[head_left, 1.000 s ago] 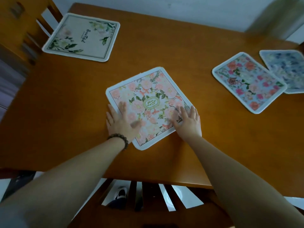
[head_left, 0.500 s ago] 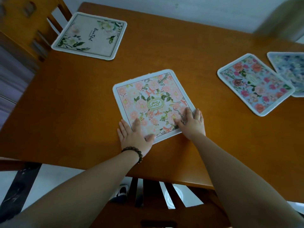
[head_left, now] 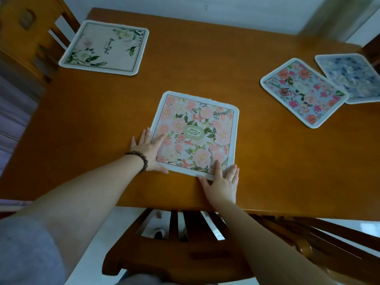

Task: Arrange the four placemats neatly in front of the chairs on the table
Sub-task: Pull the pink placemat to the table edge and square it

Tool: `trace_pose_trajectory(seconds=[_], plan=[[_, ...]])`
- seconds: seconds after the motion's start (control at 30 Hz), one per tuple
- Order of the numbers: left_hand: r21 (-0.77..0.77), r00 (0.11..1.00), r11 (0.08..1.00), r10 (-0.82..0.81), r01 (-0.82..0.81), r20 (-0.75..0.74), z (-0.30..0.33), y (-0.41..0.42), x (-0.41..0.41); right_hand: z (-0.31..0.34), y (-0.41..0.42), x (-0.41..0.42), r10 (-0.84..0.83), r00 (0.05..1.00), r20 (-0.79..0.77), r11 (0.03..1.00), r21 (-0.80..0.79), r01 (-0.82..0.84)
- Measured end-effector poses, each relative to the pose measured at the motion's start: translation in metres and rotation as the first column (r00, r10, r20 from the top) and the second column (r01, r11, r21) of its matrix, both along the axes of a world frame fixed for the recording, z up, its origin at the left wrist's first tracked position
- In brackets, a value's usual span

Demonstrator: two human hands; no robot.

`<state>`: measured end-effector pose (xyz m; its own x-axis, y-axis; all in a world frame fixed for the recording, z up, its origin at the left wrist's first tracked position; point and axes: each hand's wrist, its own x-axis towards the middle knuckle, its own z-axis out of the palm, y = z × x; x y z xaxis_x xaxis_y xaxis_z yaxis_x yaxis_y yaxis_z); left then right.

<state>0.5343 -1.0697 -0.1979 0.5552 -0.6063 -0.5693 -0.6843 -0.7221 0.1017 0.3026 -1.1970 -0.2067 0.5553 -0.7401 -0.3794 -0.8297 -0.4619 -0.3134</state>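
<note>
A pink floral placemat point(head_left: 195, 132) lies flat near the front edge of the wooden table point(head_left: 205, 58), roughly square to that edge. My left hand point(head_left: 149, 150), with a bead bracelet, presses its left edge with fingers spread. Spread flat, my right hand point(head_left: 223, 185) rests on its near right corner. A white placemat with green leaves point(head_left: 106, 47) lies at the far left by a chair. A blue-pink rose placemat point(head_left: 302, 92) sits skewed at the right, overlapping a blue floral placemat point(head_left: 353, 76).
A wooden chair point(head_left: 176, 249) stands tucked under the front edge, right below my arms. Another chair point(head_left: 26, 31) stands at the far left corner. A wall runs behind the table.
The pink placemat has been turned and slid towards the front edge, from a diamond angle to nearly square. Both hands moved with it, the right to its near corner.
</note>
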Motion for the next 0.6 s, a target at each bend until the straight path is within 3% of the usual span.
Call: trace_pose_trajectory(seconds=[0.2, 0.37, 0.6], plan=[[-0.039, 0.997, 0.998, 0.044, -0.042, 0.057, 0.000, 0.010, 0.006, 0.009, 0.028, -0.005, -0.028, 0.999, 0.025, 0.999, 0.028, 0.027], [-0.098, 0.985, 0.987, 0.139, -0.129, 0.101, 0.003, 0.016, -0.010, 0.014, 0.002, 0.007, -0.083, 0.996, 0.029, 0.996, -0.019, 0.083], [-0.138, 0.897, 0.897, 0.433, -0.419, 0.092, 0.003, 0.009, -0.082, 0.014, -0.098, 0.052, 0.177, 0.984, 0.002, 0.976, -0.130, -0.175]])
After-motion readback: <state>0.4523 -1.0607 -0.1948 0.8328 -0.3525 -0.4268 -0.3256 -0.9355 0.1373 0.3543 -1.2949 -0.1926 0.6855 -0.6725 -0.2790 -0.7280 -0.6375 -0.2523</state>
